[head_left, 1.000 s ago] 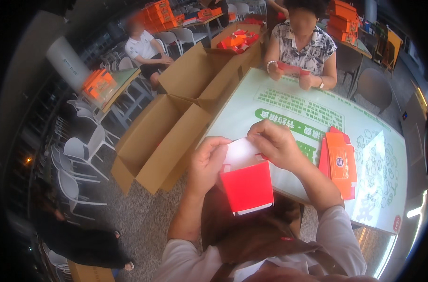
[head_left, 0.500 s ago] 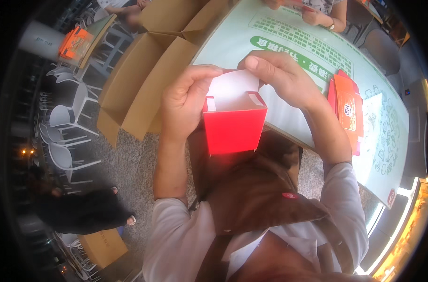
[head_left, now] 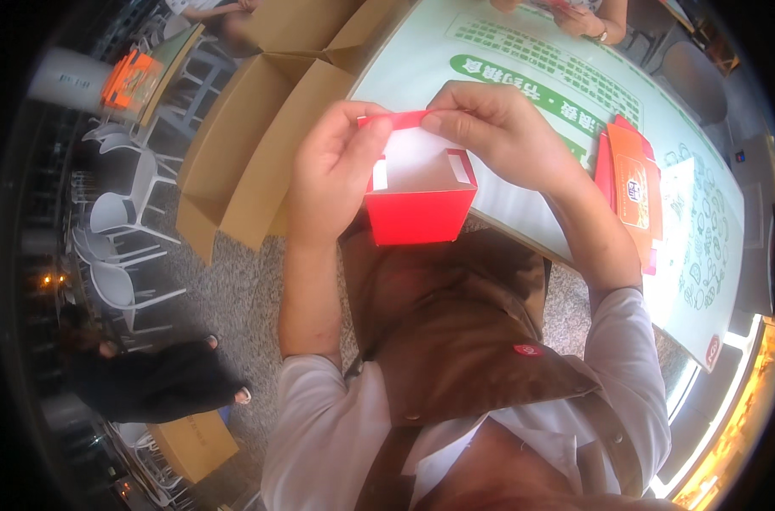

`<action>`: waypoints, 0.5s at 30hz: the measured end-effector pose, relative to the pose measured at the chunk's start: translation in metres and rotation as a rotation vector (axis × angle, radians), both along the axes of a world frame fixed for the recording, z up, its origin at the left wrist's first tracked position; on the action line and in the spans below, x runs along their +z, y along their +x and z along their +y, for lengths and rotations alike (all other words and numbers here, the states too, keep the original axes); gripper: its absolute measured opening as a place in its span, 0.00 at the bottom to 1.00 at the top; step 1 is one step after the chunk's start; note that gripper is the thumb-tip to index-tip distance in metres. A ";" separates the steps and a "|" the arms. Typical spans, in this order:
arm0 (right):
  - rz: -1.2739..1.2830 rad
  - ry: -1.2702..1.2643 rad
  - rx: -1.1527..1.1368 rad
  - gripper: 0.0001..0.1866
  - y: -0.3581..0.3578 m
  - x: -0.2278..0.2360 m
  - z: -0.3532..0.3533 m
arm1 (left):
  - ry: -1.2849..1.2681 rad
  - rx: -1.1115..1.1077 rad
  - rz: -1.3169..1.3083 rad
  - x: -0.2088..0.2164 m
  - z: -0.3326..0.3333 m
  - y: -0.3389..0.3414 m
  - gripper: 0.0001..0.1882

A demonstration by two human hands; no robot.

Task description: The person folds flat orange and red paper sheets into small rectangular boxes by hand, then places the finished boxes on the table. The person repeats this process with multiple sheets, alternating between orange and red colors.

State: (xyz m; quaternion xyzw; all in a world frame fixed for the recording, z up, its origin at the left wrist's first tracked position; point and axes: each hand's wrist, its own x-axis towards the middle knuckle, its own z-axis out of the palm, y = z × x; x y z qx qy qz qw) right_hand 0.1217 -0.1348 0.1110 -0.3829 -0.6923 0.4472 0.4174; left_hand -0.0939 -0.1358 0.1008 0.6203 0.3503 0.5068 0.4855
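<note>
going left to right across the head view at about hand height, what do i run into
White chair → open brown cardboard box → left hand → open red box → right hand → flat orange and red packaging.
</note>
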 end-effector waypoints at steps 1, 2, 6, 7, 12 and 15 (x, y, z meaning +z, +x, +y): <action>-0.011 0.021 0.003 0.09 0.000 0.001 -0.001 | 0.007 0.006 0.017 0.000 0.000 -0.001 0.07; -0.027 0.056 0.004 0.09 -0.001 0.001 -0.001 | 0.013 0.012 0.034 -0.001 0.000 -0.001 0.07; -0.011 0.067 -0.015 0.10 -0.001 0.002 -0.001 | -0.003 0.041 0.025 -0.005 0.000 -0.007 0.16; 0.013 0.040 -0.021 0.11 -0.001 0.002 -0.001 | -0.021 -0.023 -0.101 -0.006 -0.001 -0.006 0.21; 0.043 0.018 -0.134 0.13 0.003 0.000 0.008 | 0.018 -0.140 -0.170 -0.037 -0.013 -0.013 0.40; 0.041 0.002 -0.127 0.13 0.001 0.004 0.004 | -0.028 -0.112 -0.098 -0.039 -0.023 -0.012 0.36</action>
